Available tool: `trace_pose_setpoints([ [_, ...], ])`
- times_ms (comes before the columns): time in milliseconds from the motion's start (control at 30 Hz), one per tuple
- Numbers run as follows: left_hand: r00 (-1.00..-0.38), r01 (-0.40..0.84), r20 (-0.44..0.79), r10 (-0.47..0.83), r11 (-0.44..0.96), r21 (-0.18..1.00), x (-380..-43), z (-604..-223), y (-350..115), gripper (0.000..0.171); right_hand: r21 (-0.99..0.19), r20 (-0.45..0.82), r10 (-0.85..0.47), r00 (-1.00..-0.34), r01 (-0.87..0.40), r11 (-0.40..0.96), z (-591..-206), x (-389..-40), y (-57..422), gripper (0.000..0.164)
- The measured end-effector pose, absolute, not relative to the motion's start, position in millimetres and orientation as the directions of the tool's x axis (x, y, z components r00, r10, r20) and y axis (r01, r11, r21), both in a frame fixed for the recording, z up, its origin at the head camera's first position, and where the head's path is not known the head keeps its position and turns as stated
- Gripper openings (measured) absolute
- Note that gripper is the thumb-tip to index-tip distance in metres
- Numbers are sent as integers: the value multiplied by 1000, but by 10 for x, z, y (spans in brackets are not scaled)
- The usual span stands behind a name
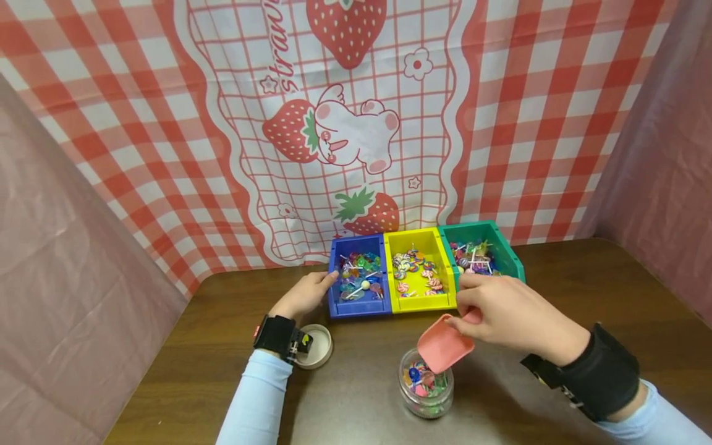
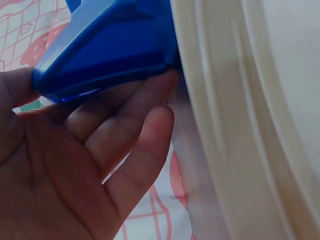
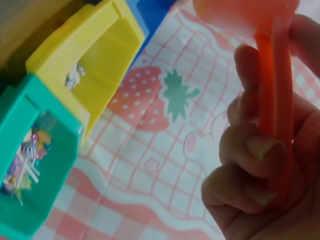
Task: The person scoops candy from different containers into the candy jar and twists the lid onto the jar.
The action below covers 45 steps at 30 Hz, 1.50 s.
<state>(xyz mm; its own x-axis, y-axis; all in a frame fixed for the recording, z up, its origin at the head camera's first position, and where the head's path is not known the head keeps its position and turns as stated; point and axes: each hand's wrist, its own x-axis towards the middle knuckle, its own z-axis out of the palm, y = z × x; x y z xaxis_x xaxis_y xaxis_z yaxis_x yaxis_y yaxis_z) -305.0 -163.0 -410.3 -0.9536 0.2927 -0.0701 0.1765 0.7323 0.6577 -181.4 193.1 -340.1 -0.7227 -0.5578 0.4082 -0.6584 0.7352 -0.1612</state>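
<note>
My left hand (image 1: 305,295) grips the left side of the blue bin (image 1: 358,309), thumb at its edge and fingers against its wall in the left wrist view. Small lollipop-like candies lie in that bin. In my right hand (image 1: 503,312) is a pink scoop (image 1: 445,345), held by its handle, with fingers curled round it in the right wrist view. The scoop's bowl tilts down over the mouth of a clear jar (image 1: 425,406), overlapping its rim in the head view. Colourful small candies fill part of the jar.
A yellow bin (image 1: 425,303) with striped swirl candies and a green bin (image 1: 508,256) with mixed candies adjoin the blue one. A round cream lid (image 1: 324,353) lies beside my left wrist. Behind the bins hangs a checked strawberry cloth (image 1: 512,154), above the brown table (image 1: 222,346).
</note>
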Motion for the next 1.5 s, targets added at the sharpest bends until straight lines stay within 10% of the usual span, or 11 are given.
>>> trace_pose_setpoints([
  [233,-949,221,-43,313,753,620,-3054,-4104,-1634,54,-158,614,-374,-696,-572,805,-3371,-2026,2192,31],
  [567,-954,204,-44,297,750,629,-3036,-4095,-1638,53,-136,514,-192,-836,-300,944,-3463,-2399,2546,31],
  [1100,-956,199,-49,290,762,617,-3038,-4078,-1629,52,374,341,-592,-731,-472,798,-3412,-2754,2525,30],
  [1500,-962,202,-23,271,768,608,-3058,-4106,-1594,49,482,142,-676,-723,-546,685,-3439,-2873,2393,25],
])
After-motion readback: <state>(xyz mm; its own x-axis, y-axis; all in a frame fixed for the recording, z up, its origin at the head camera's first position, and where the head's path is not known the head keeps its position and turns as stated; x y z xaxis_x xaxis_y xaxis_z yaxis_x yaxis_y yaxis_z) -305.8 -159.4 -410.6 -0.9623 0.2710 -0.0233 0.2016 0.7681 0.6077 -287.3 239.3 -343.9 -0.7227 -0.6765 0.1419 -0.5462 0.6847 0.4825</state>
